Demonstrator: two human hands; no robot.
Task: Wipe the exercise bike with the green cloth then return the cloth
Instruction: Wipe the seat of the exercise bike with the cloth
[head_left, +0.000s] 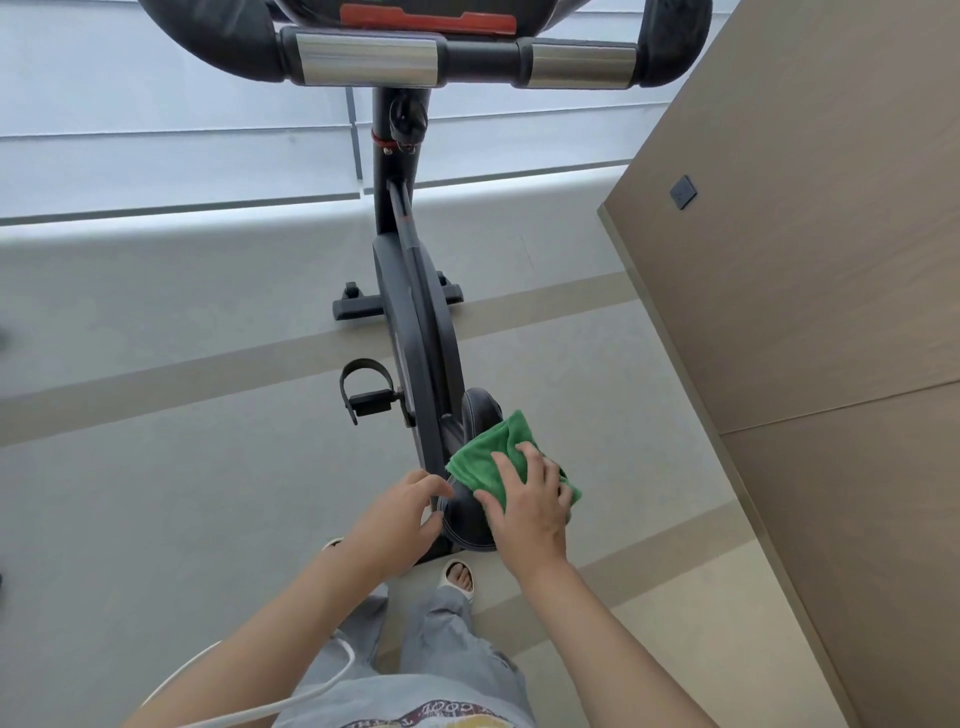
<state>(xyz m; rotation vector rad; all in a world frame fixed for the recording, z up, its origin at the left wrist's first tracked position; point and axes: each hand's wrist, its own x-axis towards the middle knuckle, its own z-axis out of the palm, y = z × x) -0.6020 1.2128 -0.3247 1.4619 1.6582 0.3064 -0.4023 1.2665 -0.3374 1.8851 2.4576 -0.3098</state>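
A black exercise bike (415, 312) stands on the floor in front of me, its handlebar (457, 60) at the top of the view and its black saddle (470, 514) close below me. A folded green cloth (488, 457) lies over the saddle's right side. My right hand (530, 499) presses flat on the cloth with spread fingers. My left hand (400, 514) rests against the saddle's left edge, fingers loosely bent, holding nothing.
A brown wood-panelled wall (805, 260) with a dark socket (683, 192) runs along the right. A pedal with strap (366, 389) sticks out on the bike's left. My slippered feet (460, 577) stand behind the saddle. A white cable (291, 696) hangs near my body.
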